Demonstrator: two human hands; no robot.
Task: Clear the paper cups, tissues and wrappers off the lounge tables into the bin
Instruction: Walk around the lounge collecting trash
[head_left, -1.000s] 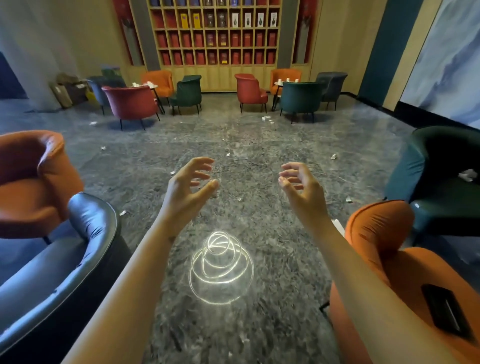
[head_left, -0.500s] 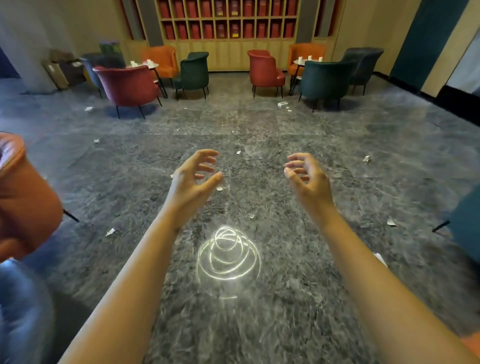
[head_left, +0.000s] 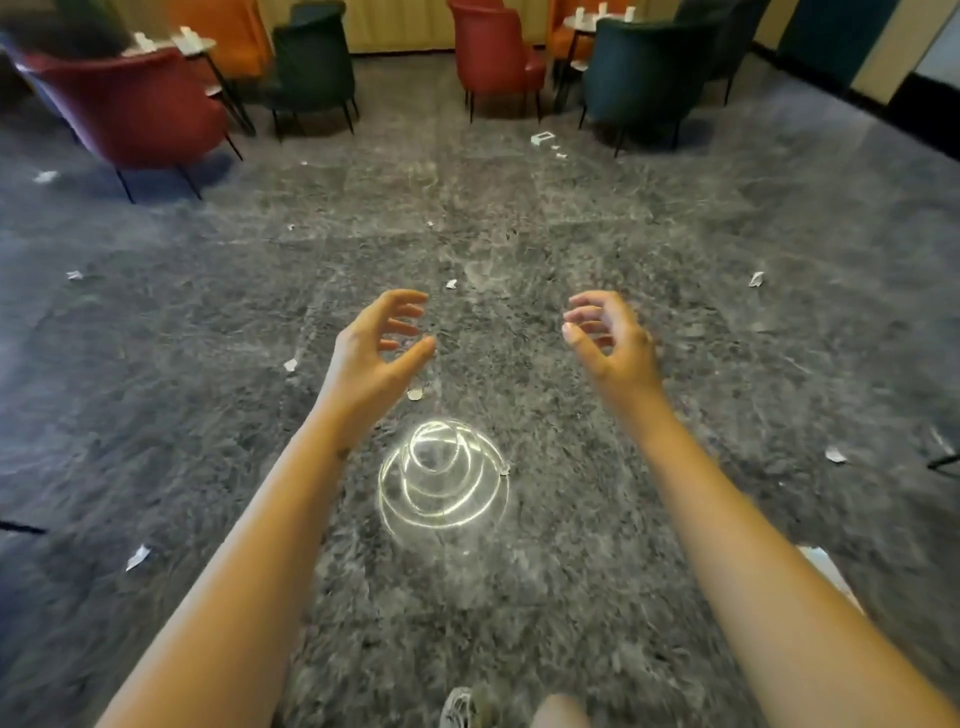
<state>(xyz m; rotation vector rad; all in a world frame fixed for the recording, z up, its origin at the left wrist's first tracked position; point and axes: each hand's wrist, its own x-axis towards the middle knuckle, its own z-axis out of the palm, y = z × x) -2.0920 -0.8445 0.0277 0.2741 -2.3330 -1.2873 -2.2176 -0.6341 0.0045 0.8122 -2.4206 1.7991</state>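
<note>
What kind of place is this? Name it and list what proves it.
Most likely a lounge or lobby seating area. Upholstered armchairs, such as the red armchair and dark green armchair, are grouped around small round side tables. The wide polished stone floor is strewn with paper scraps.

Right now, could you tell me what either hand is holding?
Nothing: the left hand and the right hand are both open and empty.
</note>
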